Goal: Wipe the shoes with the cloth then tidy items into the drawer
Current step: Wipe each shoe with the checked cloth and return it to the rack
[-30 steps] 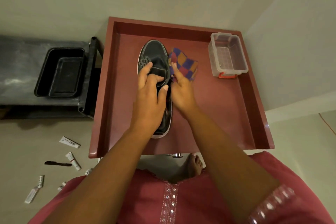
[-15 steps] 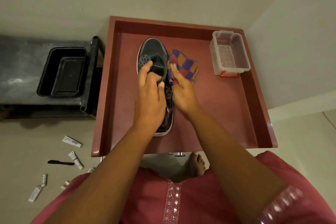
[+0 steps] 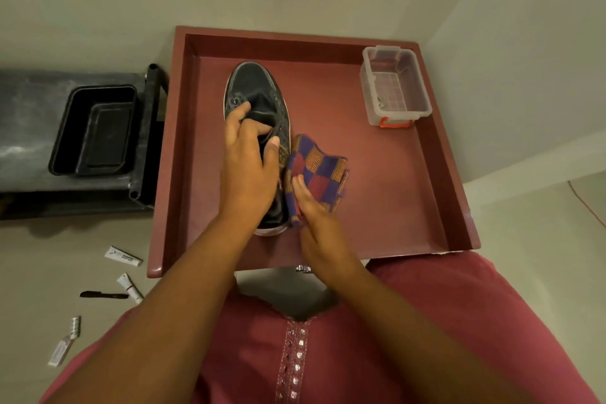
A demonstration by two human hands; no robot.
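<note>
A black shoe (image 3: 259,88) with a pale sole lies lengthwise on the red-brown tray-like tabletop (image 3: 377,207), toe pointing away from me. My left hand (image 3: 251,170) grips the shoe over its opening and laces. A checkered cloth (image 3: 319,174) in red, purple and orange is pressed against the shoe's right side near the heel. My right hand (image 3: 314,210) holds the cloth, fingers flat on it. Only one shoe is visible.
A clear plastic box (image 3: 395,85) with an orange latch stands at the tray's back right. A black tub (image 3: 95,129) sits on a dark shelf to the left. Several small tubes (image 3: 123,256) and a black pen (image 3: 103,294) lie on the floor at lower left.
My right hand has slid the cloth along the shoe's right side from near the laces back toward the heel. The left hand stays on the shoe.
</note>
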